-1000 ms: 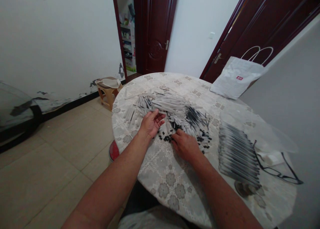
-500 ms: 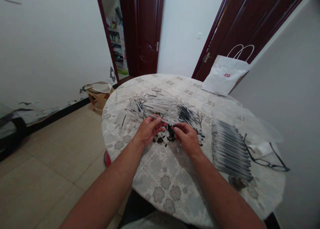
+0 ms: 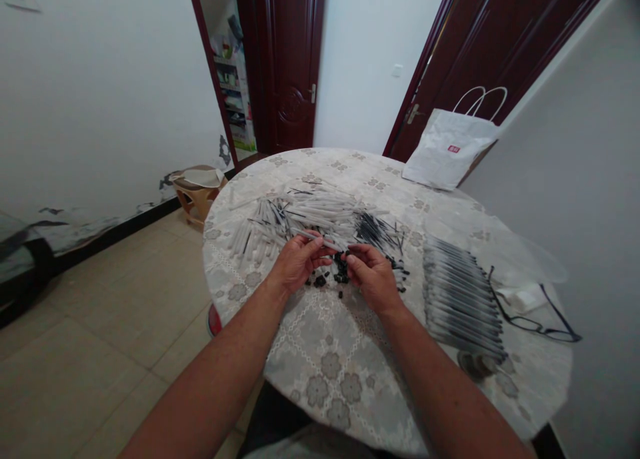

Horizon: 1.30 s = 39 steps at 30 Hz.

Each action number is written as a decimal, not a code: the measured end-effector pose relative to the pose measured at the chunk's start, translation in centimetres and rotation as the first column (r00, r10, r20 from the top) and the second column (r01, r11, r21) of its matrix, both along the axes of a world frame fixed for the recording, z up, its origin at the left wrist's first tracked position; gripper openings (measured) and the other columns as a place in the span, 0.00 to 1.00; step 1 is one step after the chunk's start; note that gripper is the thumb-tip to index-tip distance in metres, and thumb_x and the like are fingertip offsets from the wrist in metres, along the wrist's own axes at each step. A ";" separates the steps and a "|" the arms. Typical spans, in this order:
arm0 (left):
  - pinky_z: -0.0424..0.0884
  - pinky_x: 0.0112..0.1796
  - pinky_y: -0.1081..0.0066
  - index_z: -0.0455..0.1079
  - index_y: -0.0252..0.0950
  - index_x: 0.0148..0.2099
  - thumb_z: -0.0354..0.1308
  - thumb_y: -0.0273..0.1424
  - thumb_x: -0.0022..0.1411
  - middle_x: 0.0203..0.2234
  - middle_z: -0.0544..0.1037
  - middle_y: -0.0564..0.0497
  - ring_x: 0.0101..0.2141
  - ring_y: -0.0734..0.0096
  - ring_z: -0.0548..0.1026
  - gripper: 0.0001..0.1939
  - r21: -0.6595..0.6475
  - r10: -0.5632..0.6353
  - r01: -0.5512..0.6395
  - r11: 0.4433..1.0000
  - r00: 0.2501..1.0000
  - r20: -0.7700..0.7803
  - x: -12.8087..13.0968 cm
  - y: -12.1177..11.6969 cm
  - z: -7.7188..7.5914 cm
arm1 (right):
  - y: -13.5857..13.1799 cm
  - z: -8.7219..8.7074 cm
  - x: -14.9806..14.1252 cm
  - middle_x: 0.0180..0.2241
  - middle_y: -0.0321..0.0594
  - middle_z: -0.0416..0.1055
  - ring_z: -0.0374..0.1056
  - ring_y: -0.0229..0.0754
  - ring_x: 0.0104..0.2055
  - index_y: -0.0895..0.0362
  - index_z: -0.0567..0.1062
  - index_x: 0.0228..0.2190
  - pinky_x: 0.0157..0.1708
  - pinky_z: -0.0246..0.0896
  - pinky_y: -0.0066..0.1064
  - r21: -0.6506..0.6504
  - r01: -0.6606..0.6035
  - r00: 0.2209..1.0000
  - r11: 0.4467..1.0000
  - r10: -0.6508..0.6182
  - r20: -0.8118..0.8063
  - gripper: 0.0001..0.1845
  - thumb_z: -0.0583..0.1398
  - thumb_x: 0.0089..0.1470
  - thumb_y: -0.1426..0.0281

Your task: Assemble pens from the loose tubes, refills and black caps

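A pale pen barrel [image 3: 330, 243] lies between the fingers of my left hand [image 3: 296, 264], slanting down toward the right. My right hand [image 3: 374, 276] is closed in a pinch at the barrel's right end. A small dark piece seems to be at those fingertips, too small to make out. Just below and between both hands lie loose small black pen parts [image 3: 341, 269]. Behind my hands spreads a pile of pale pen barrels [image 3: 320, 209], with a heap of thin black rods [image 3: 371, 228] on its right side.
A row of grey pens [image 3: 463, 295] is laid side by side at the right, next to black-framed glasses [image 3: 530, 325] and a small round container [image 3: 475, 364]. Clear plastic [image 3: 530, 255] lies beyond. A white paper bag [image 3: 445, 149] stands at the table's back right.
The barrel's right end now shows more plainly at my right fingertips. One loose black piece near the front lies slightly farther right. Both hands stay almost in place.
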<state>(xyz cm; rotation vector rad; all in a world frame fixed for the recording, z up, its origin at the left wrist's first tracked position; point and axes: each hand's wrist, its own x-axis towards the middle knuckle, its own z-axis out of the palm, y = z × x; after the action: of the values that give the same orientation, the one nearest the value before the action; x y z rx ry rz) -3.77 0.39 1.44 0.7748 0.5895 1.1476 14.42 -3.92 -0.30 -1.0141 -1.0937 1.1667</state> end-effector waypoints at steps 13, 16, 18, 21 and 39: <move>0.79 0.32 0.69 0.68 0.35 0.42 0.72 0.34 0.55 0.37 0.82 0.47 0.36 0.64 0.82 0.18 0.009 -0.005 0.006 1.000 1.000 -0.014 0.1 0.2 -0.5 | 0.1 0.0 -0.3 0.24 0.30 0.73 0.62 0.32 0.19 0.53 0.74 0.39 0.15 0.55 0.23 0.018 0.035 0.999 0.999 -0.036 0.003 0.13 0.67 0.55 0.60; 0.80 0.33 0.69 0.69 0.35 0.42 0.72 0.34 0.55 0.37 0.82 0.47 0.36 0.64 0.82 0.17 0.015 -0.016 0.017 1.000 1.000 -0.019 0.1 0.2 -0.5 | 0.1 -0.2 -0.2 0.24 0.31 0.72 0.61 0.32 0.19 0.54 0.75 0.40 0.15 0.54 0.23 -0.004 0.052 0.999 0.999 -0.052 -0.014 0.16 0.69 0.52 0.61; 0.80 0.33 0.68 0.69 0.35 0.42 0.72 0.34 0.55 0.36 0.82 0.48 0.37 0.64 0.82 0.17 0.019 -0.022 0.022 1.000 1.000 -0.021 0.1 0.1 -0.4 | 0.2 -0.2 -0.2 0.29 0.34 0.76 0.63 0.33 0.21 0.54 0.75 0.41 0.15 0.55 0.23 -0.014 0.055 0.998 0.998 -0.056 -0.026 0.17 0.70 0.51 0.61; 0.80 0.33 0.68 0.69 0.35 0.42 0.72 0.34 0.55 0.37 0.82 0.47 0.37 0.64 0.82 0.18 0.019 -0.021 0.021 1.000 0.999 -0.026 0.1 0.0 -0.3 | 0.1 -0.1 -0.3 0.33 0.36 0.78 0.65 0.32 0.21 0.54 0.75 0.40 0.15 0.55 0.23 -0.019 0.053 0.998 0.998 -0.054 -0.022 0.18 0.70 0.50 0.61; 0.80 0.34 0.68 0.68 0.35 0.42 0.72 0.35 0.55 0.37 0.82 0.46 0.37 0.63 0.82 0.18 0.034 -0.010 0.012 0.999 0.999 -0.050 0.3 0.0 -0.5 | 0.1 0.0 -0.4 0.24 0.31 0.73 0.64 0.34 0.21 0.54 0.75 0.39 0.17 0.54 0.24 -0.030 0.049 0.998 0.998 -0.048 0.036 0.18 0.70 0.49 0.59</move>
<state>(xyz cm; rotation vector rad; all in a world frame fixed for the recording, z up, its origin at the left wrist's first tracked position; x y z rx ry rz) -3.46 0.38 0.98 0.8370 0.6081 1.1329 14.03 -3.85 -0.32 -1.0833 -1.0761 1.1330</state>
